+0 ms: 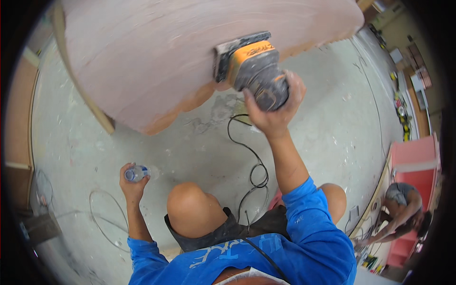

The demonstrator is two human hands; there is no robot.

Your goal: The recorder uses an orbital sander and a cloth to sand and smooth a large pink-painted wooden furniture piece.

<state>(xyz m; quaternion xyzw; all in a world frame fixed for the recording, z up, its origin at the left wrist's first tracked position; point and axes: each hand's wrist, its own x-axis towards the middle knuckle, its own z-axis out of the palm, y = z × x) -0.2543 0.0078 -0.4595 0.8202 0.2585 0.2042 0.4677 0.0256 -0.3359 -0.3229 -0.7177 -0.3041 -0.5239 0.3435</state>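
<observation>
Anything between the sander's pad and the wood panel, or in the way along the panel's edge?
Nothing visible. The right hand grips the orange and grey sander, whose pad sits against the wood panel near its lower edge. The black cord trails down over the concrete floor, off the panel. The left hand holds a plastic bottle well away.

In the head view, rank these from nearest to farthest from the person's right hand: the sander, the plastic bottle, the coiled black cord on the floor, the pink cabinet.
1. Sander: held in the right hand, pressed on the wooden panel.
2. Black cord: on the floor just below that hand.
3. Plastic bottle: far to the left, in the left hand.
4. Pink cabinet: at the right edge, beside another person; roughly as far as the bottle, hard to separate.
</observation>
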